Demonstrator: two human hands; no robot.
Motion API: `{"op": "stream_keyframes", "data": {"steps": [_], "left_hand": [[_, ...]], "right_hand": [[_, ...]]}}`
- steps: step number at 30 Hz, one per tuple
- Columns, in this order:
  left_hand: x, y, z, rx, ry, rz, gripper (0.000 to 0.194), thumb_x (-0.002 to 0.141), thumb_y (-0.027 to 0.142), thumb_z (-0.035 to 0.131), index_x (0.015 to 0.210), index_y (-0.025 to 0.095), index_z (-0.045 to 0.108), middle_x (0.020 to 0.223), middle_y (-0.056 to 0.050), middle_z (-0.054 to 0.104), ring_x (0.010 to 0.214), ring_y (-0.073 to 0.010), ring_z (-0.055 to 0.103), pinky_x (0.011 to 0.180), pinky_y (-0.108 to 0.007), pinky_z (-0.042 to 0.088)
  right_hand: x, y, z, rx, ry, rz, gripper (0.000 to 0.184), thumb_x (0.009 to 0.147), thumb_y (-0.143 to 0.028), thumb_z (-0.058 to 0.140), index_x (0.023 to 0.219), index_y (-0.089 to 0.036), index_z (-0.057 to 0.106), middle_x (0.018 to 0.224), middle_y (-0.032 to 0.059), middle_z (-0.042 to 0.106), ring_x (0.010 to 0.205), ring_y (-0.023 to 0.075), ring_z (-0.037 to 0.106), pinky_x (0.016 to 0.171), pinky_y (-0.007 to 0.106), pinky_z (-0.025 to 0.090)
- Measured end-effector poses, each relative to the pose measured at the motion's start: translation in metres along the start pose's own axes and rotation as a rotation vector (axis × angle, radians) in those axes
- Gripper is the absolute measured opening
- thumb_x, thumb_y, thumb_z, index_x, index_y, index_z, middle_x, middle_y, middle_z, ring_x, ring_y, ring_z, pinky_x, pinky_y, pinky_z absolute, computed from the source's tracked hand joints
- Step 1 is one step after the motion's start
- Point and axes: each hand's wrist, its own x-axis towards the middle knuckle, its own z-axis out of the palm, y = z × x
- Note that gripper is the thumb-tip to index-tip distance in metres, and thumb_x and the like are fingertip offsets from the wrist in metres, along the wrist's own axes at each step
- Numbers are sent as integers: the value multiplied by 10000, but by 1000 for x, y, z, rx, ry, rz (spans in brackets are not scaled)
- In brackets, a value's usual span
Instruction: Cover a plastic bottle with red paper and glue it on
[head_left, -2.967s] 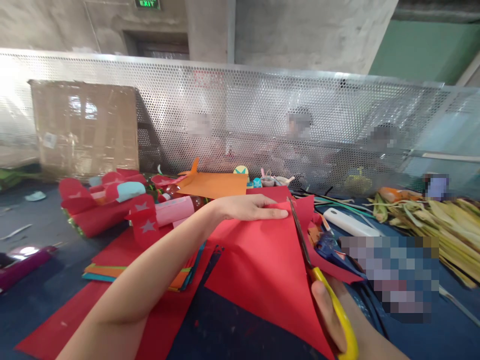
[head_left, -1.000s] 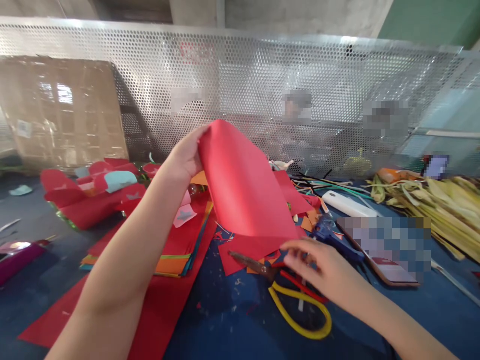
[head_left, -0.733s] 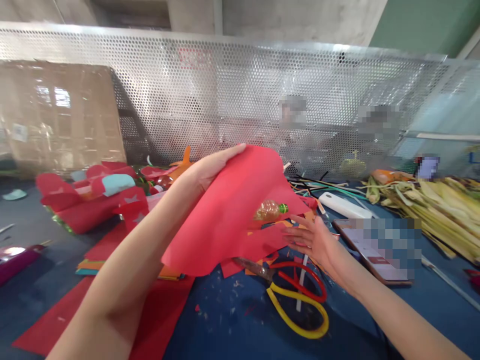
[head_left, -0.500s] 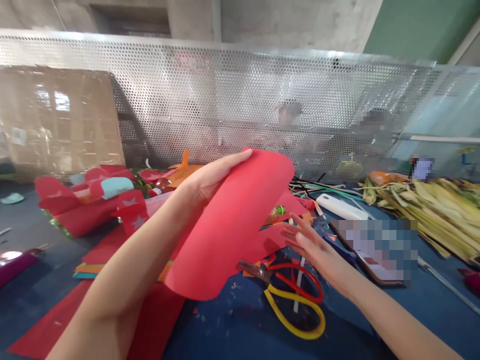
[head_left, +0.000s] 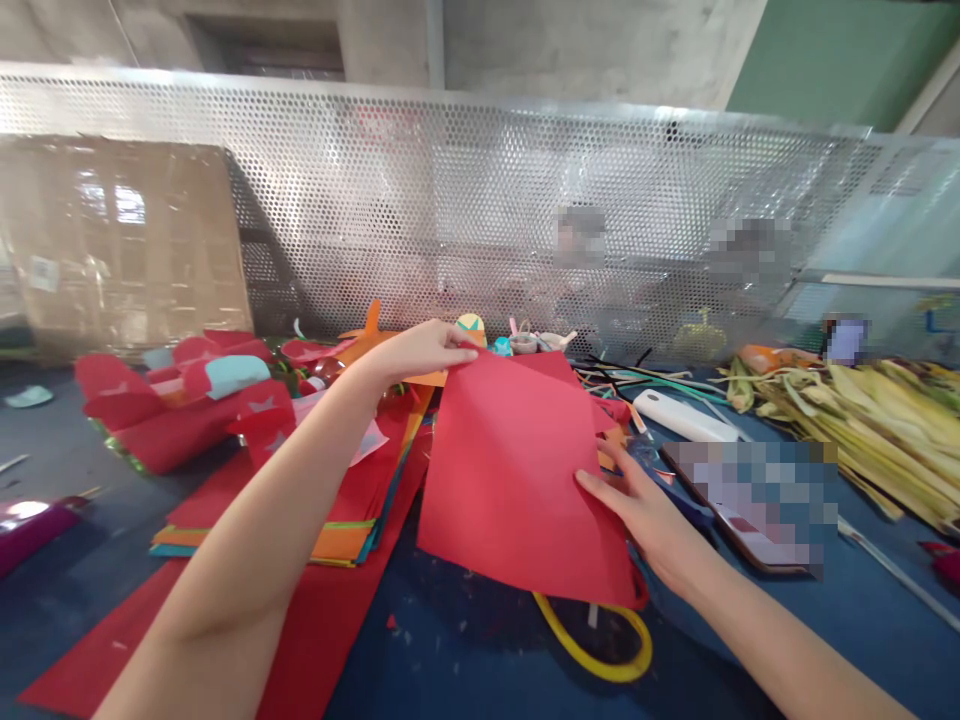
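Note:
A red sheet of paper (head_left: 517, 470) is stretched out above the table in front of me. My left hand (head_left: 424, 350) pinches its upper left corner. At its right edge my right hand (head_left: 649, 510) has the thumb on top, with the other fingers partly behind the paper. Beneath the sheet lie scissors, of which mainly the yellow handle (head_left: 600, 660) shows; the blades are hidden. Left of the sheet is a stack of coloured paper (head_left: 345, 545), red on top, with orange and blue edges below.
Red paper shapes with stars (head_left: 176, 425) stand at the left. On the right lie a phone (head_left: 750, 510), a white-handled tool (head_left: 686, 415) and dried husks (head_left: 862, 420). A perforated metal screen (head_left: 487, 180) and a cardboard sheet (head_left: 127, 240) rise behind.
The red paper was curled over my left forearm side and now hangs flatter, turned toward me. My right hand came from beside it onto its right edge. The scissors became mostly covered.

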Motion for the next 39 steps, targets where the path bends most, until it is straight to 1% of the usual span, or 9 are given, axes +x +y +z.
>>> {"op": "stream_keyframes", "data": {"steps": [3, 8, 11, 15, 21, 27, 31, 36, 39], "left_hand": [[5, -13, -6, 302, -191, -129, 239, 771, 335, 564, 866, 182, 721, 715, -7, 667, 707, -180, 625, 681, -251, 448], [8, -26, -5, 414, -260, -225, 195, 698, 269, 597, 823, 176, 714, 645, -24, 648, 630, -192, 594, 619, -270, 429], [9, -28, -4, 447, -232, -229, 344, 731, 313, 568, 1021, 168, 683, 847, -59, 697, 735, -219, 616, 663, -283, 441], [10, -23, 0, 425, -199, -155, 500, 809, 423, 512, 1260, 211, 560, 1224, -61, 631, 1028, -233, 599, 851, -273, 432], [15, -27, 13, 317, -365, 63, 610, 782, 498, 556, 1337, 253, 496, 1401, -51, 524, 1224, -230, 508, 1005, -281, 355], [20, -33, 20, 344, -490, 8, 711, 759, 554, 558, 1399, 270, 432, 1426, -49, 505, 1226, -244, 504, 1014, -297, 350], [19, -32, 21, 342, -519, -18, 745, 818, 608, 450, 1465, 261, 326, 1439, -62, 491, 1233, -252, 506, 1004, -305, 362], [18, -35, 21, 342, -580, -46, 860, 807, 705, 402, 1497, 214, 253, 1470, -103, 449, 1283, -267, 471, 1043, -329, 342], [20, -38, 20, 343, -608, -51, 872, 785, 706, 441, 1488, 217, 276, 1502, -95, 403, 1328, -266, 425, 1068, -333, 325]], "right_hand": [[7, 1, -5, -170, 47, -29, 834, 649, -484, 764, 1363, -261, 394, 1096, 87, 705, 1000, 280, 680, 839, 422, 556], [10, 3, -8, -473, -68, -189, 370, 707, -444, 650, 1005, -226, 665, 1066, 76, 715, 981, 254, 668, 882, 406, 526], [11, 4, -10, -556, -88, -245, 358, 743, -418, 581, 1022, -219, 685, 1080, 80, 715, 919, 239, 678, 835, 393, 542], [14, 3, -17, -674, 26, -350, 424, 771, -424, 500, 1077, -184, 670, 1089, 117, 706, 912, 257, 677, 816, 406, 543], [20, -1, -30, -850, 144, -482, 398, 770, -359, 452, 1066, -187, 656, 1052, 121, 698, 796, 236, 661, 823, 411, 523], [19, -1, -28, -843, 122, -488, 382, 744, -350, 479, 1046, -197, 654, 1147, 139, 659, 944, 265, 658, 852, 403, 512], [16, -2, -25, -736, 72, -386, 371, 747, -377, 505, 1047, -231, 666, 1171, 89, 681, 1034, 278, 644, 870, 403, 513], [12, -7, -19, -545, 12, -175, 389, 724, -399, 545, 1048, -234, 683, 1187, 68, 693, 956, 263, 684, 756, 362, 562], [12, -8, -18, -525, 1, -153, 391, 705, -383, 552, 1037, -225, 684, 1148, 65, 713, 899, 251, 697, 743, 355, 564]]}}
